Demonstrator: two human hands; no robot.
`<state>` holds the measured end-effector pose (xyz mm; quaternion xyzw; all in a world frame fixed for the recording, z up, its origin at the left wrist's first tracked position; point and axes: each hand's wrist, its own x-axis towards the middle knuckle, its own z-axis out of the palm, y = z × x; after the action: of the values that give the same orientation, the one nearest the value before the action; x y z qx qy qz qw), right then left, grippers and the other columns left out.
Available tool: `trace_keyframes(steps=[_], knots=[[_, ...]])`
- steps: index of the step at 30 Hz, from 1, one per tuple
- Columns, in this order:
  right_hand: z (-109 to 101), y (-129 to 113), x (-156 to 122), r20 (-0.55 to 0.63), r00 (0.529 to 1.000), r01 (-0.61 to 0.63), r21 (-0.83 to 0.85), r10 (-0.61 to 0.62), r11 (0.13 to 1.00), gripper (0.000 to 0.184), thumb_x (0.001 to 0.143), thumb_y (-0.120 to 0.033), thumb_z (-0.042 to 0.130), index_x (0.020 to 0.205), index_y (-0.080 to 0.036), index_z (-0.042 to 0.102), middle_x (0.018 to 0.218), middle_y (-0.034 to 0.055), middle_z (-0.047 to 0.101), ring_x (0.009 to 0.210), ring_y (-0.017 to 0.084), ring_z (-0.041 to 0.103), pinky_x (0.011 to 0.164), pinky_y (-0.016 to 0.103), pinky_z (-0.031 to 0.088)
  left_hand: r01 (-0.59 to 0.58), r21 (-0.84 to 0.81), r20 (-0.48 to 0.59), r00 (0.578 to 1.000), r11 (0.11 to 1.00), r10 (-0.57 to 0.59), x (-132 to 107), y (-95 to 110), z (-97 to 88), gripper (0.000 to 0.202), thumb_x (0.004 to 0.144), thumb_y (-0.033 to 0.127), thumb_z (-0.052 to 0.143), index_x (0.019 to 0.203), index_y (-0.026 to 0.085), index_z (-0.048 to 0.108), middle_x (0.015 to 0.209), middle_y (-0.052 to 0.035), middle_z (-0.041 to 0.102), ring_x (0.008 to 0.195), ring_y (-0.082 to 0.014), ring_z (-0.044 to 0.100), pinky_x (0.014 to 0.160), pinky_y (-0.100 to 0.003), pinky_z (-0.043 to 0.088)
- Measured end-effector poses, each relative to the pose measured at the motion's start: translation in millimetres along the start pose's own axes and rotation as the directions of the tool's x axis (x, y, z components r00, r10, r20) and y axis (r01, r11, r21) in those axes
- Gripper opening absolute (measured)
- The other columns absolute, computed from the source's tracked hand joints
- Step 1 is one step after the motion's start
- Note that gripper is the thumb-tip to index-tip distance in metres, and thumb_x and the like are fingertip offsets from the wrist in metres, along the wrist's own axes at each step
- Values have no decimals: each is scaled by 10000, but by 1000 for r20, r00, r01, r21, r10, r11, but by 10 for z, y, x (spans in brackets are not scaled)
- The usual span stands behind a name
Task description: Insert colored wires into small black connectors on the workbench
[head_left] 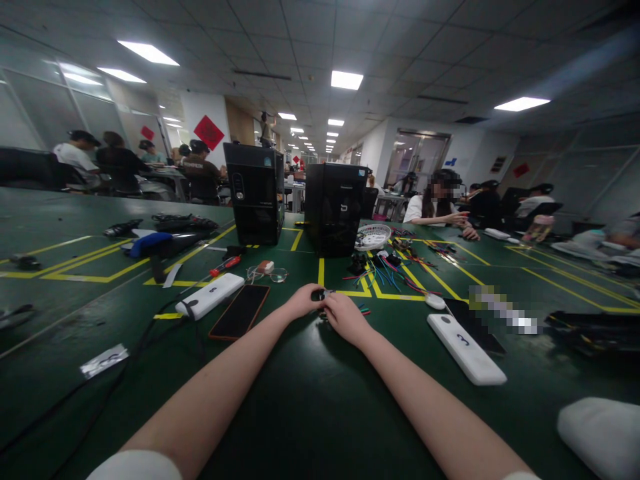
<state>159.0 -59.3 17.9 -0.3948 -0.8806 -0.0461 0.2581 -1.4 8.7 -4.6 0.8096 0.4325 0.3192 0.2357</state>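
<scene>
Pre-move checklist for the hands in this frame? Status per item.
1. Both hands on the piece: left hand and right hand meet fingertip to fingertip on the small dark part: ok.
2. What the part is and which way it faces: too small to see: cannot tell.
3. Part resting on the table or lifted: cannot tell.
4. Room around the hands: phone lies apart to the left, but loose coloured wires lie right beside the right hand: not ok.
5. Tool in sight: red-handled screwdriver lies beyond the phone, in no hand: ok.

Head-worn camera faces forward, low over the table (300, 413); left hand (301, 302) and right hand (346, 319) near, centred.
</scene>
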Motion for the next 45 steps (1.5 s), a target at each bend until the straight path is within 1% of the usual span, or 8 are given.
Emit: trace_keyframes(steps=[9,15,24,29,33,38,41,45], knots=[[-73,4,12,157,988,-1,-65,11,998,165,802,-194,525,948,-189,600,902,63,607,869,184,546,783,301,402,10,-30,13,1000,999,-10,-4,-22,-16,469,683,221,636,1136,130,559,1158,-110,590,1075,-244,539,967,-357,394],[-111,99,1,255,960,-61,-198,112,978,98,754,-141,543,782,-167,633,821,95,617,771,210,571,697,305,420,-20,-66,26,999,998,22,-18,-14,-35,532,718,198,615,1229,131,483,1220,-118,548,1130,-236,507,1000,-359,366],[-53,-16,-18,345,926,-73,-244,157,967,247,822,-111,396,1017,-91,548,1032,141,571,951,215,513,826,316,402,-30,-121,24,999,992,33,-16,14,-37,538,708,166,626,1224,114,482,1175,-123,573,1096,-223,531,1001,-360,366],[-32,54,-10,322,921,-143,-241,218,960,264,873,-88,289,1015,-102,511,1033,140,573,941,205,518,816,309,382,-11,-108,4,1000,994,11,1,-47,-63,549,687,149,648,1213,117,494,1196,-127,558,1111,-226,518,1009,-375,360],[-81,80,11,235,933,-242,-151,273,958,229,897,-126,284,1028,-133,472,934,100,608,858,182,553,762,282,375,3,-38,-33,999,999,-5,8,-77,-59,472,683,136,649,1146,142,557,1176,-115,568,1106,-240,517,1004,-394,361],[-202,-31,24,129,930,-334,-102,345,937,291,925,-313,300,1154,-175,415,916,79,627,808,175,591,687,253,379,-115,9,-16,993,993,115,-7,-42,-60,403,701,215,652,1093,131,608,1051,-106,594,1010,-227,549,934,-352,411],[-214,-55,11,154,922,-328,-174,354,929,393,894,-363,373,1255,-205,366,966,85,636,840,195,602,700,265,389,-158,-23,58,986,987,159,-17,-24,-55,440,715,227,637,1144,146,582,981,-82,602,945,-208,564,886,-343,435],[-184,36,7,244,884,-334,-268,398,904,297,873,-331,417,1140,-219,483,973,78,643,882,198,602,731,268,401,-107,-160,78,990,981,120,-34,-17,-43,585,752,212,594,1306,162,414,1064,-75,611,1007,-189,559,948,-343,396]])
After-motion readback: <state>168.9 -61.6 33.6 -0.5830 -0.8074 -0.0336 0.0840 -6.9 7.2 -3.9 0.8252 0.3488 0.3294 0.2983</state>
